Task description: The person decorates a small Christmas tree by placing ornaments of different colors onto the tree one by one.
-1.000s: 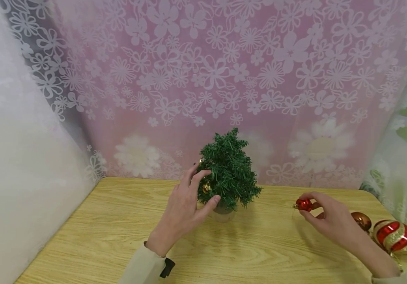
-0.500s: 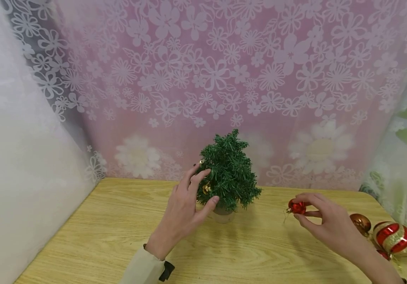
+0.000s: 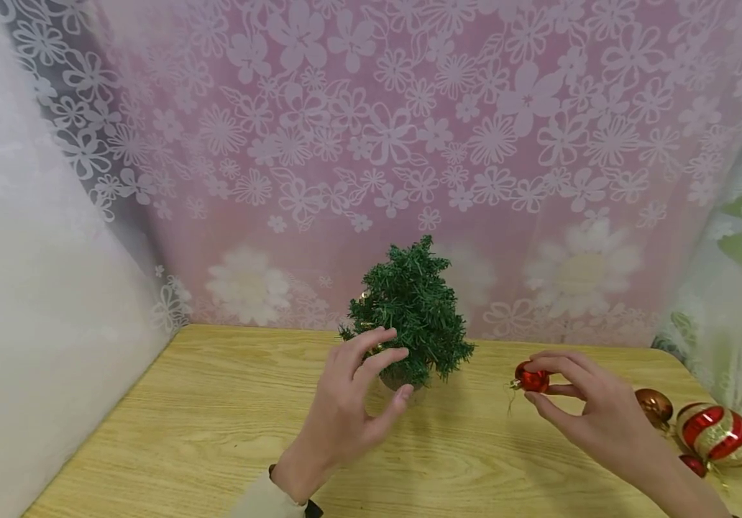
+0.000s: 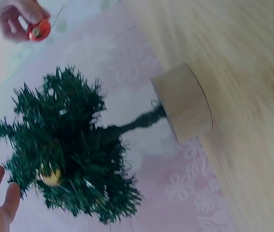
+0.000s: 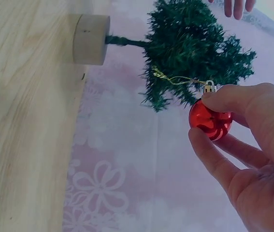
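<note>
A small green artificial Christmas tree (image 3: 419, 302) stands upright on a round wooden base (image 4: 187, 104). On its left side hangs a gold bauble (image 4: 51, 177), mostly hidden behind my fingers in the head view. My left hand (image 3: 351, 403) hovers in front of the tree's lower left, fingers spread and bent, holding nothing. To the right of the tree, my right hand (image 3: 597, 410) pinches a red bauble (image 3: 532, 378) between thumb and fingers. Its gold cap and hanging thread (image 5: 180, 79) point toward the tree.
At the table's right side lie a brown bauble (image 3: 653, 407), a large red-and-gold striped bauble (image 3: 720, 434) and another small red bauble (image 3: 693, 465). A pink flowered curtain (image 3: 371, 144) hangs behind the wooden table (image 3: 183, 432).
My right hand has carried the red bauble a little left toward the tree. My left hand has drawn back from the branches, down and slightly right, uncovering more of the tree's left side.
</note>
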Motion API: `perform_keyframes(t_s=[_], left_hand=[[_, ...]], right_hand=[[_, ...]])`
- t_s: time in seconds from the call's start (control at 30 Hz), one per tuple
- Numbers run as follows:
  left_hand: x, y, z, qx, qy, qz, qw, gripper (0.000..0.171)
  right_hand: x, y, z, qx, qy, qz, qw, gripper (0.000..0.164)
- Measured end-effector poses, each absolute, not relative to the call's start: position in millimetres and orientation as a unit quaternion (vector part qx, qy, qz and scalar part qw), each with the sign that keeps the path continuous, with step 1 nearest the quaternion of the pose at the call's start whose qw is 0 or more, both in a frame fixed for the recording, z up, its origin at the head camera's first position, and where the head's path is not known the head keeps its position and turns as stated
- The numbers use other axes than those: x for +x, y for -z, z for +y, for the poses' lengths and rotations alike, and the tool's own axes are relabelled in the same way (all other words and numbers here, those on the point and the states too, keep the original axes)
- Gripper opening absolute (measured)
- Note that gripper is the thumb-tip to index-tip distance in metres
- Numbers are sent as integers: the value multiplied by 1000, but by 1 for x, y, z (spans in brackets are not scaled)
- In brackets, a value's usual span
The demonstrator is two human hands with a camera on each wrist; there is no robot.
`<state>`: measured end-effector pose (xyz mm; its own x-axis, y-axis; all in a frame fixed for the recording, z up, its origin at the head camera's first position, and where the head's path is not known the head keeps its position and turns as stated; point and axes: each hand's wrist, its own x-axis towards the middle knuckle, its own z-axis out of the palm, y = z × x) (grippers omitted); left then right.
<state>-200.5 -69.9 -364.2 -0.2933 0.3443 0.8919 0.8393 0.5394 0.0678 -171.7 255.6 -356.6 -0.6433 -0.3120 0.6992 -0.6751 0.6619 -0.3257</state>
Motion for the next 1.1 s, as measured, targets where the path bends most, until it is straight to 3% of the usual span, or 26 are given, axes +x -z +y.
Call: perform_keyframes(t_s=[0.33,0.6,0.67,0.83,0.97,1.1], left_hand=[[-186,367,-54,-442,283,-728,441,29],[-180,371,-44,-464,306,-740,379,28],[-176,373,-41,-456,325,-754,343,28],[-167,376,-35,-401,434,-786,185,26],[-166,376,-30,-344,511,-785,69,23],[-166,378,-28,-314,556,-770,-4,24]], right_hand=[[-157,344,240,307,-288,-851,314,62],[-150,341,231,330,-278,-846,312,67],[-150,343,229,341,-289,-838,312,62],[-150,349,224,363,-314,-816,322,30],[-149,351,220,368,-320,-814,317,31],[-147,352,216,373,-328,-811,310,35]])
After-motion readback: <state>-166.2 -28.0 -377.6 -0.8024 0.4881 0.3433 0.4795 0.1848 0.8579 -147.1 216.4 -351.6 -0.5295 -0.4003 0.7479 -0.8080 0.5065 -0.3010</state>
